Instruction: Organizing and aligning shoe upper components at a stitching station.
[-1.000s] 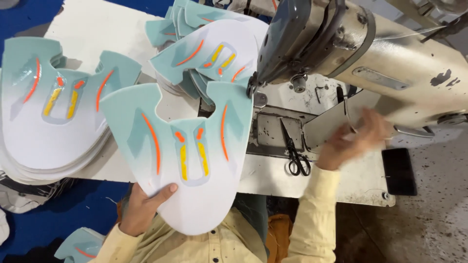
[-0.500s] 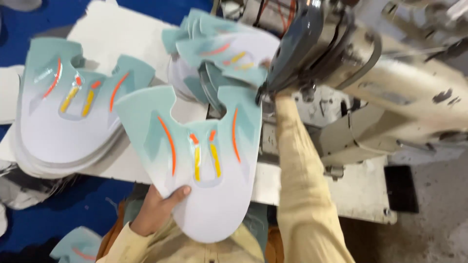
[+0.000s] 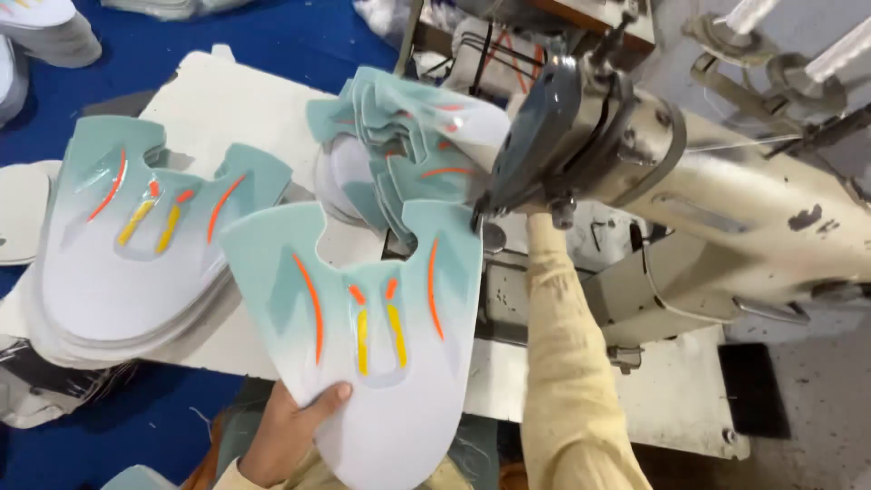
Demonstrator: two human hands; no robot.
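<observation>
My left hand grips the lower edge of a flat shoe upper piece, white fading to teal with orange and yellow stripes. The piece is held up in front of me, its top right wing near the head of a cream sewing machine. My right arm in a pale yellow sleeve reaches up under the machine head. The right hand itself is hidden behind the machine head and the piece.
A stack of matching shoe upper pieces lies on the white table at left. Another fanned pile sits behind the machine head. Blue floor covering lies beyond, with more pieces at the top left.
My right hand has gone from the machine's right side to under its head, out of sight. The view has shifted, and the held piece has come closer to the needle area.
</observation>
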